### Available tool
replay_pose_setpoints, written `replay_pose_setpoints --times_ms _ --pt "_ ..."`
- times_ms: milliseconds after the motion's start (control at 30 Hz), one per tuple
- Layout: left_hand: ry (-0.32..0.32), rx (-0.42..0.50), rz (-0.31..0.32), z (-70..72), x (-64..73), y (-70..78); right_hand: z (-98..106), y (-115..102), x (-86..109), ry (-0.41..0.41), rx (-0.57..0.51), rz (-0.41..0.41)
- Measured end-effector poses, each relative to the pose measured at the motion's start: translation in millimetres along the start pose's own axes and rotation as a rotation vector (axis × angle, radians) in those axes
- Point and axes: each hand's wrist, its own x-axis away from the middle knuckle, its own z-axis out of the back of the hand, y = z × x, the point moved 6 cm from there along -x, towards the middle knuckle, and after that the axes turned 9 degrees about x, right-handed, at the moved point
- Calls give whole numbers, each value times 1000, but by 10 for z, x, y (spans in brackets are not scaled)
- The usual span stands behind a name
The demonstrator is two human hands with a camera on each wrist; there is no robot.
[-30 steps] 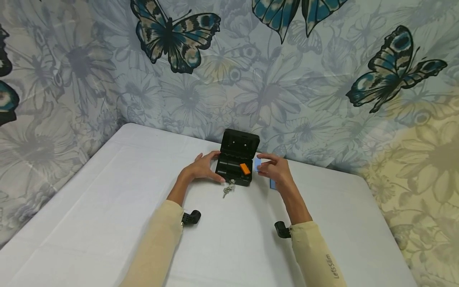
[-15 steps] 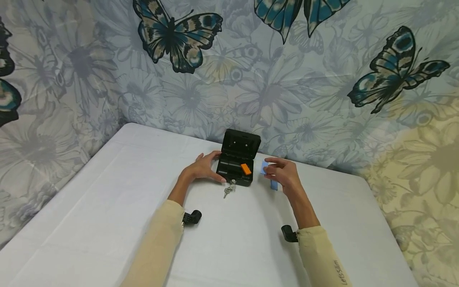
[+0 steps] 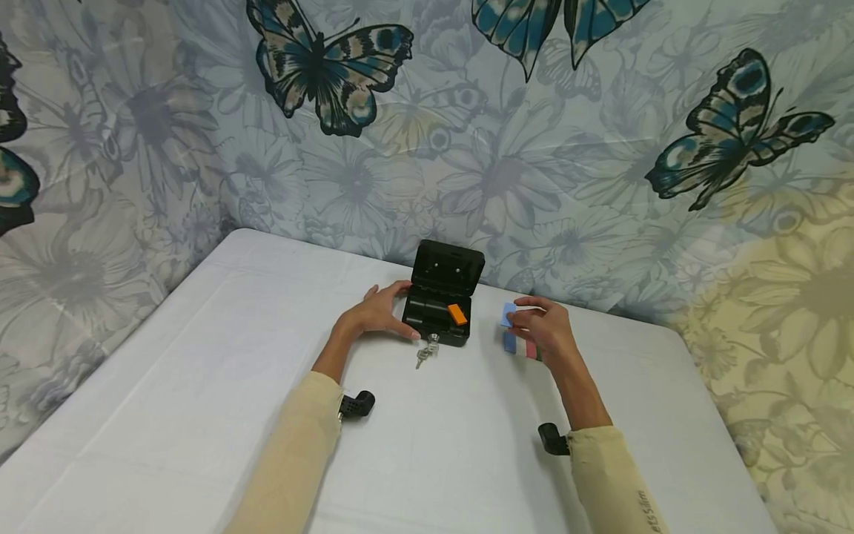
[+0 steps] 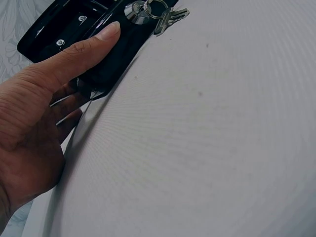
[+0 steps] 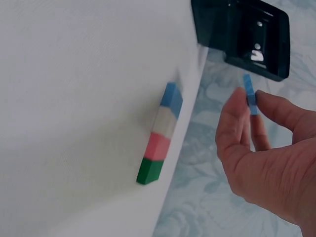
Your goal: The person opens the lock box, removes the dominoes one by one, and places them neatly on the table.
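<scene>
A black lockable cash box [image 3: 416, 300] stands with its lid raised near the table's back edge. An orange block [image 3: 457, 314] lies inside it. My left hand [image 3: 380, 311] grips the box's left side, thumb on the front wall and fingers toward the back. In the left wrist view, keys [image 4: 168, 20] on a ring hang from the front lock. To the right of the box, my right hand [image 3: 545, 330] pinches a thin light-blue block [image 5: 250, 96] between thumb and fingers. Beside that hand sits a row of blue, white, red and green blocks [image 5: 158, 146], side by side.
A white cloth [image 3: 427, 460] covers the table. Directly behind its back edge hangs a patterned fabric with butterflies [image 3: 333, 67]. The raised lid [image 3: 448, 267] stands close to that fabric. A black wrist camera [image 3: 554, 439] sticks out from the right sleeve.
My right hand has moved rightward, away from the box, with the light-blue block. More of the block row now shows beneath it. The left hand and the box have stayed in place.
</scene>
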Motion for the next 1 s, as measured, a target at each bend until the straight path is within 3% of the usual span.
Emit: replay_pose_setpoints --times_ms 200,500,1000 --pt "4 4 -2 6 -1 -34 129 79 6 6 35 -30" --pt "5 8 -4 26 2 -32 374 262 -24 60 5 -66" --pt "4 -6 -14 20 -18 -19 689 552 -34 125 99 -105"
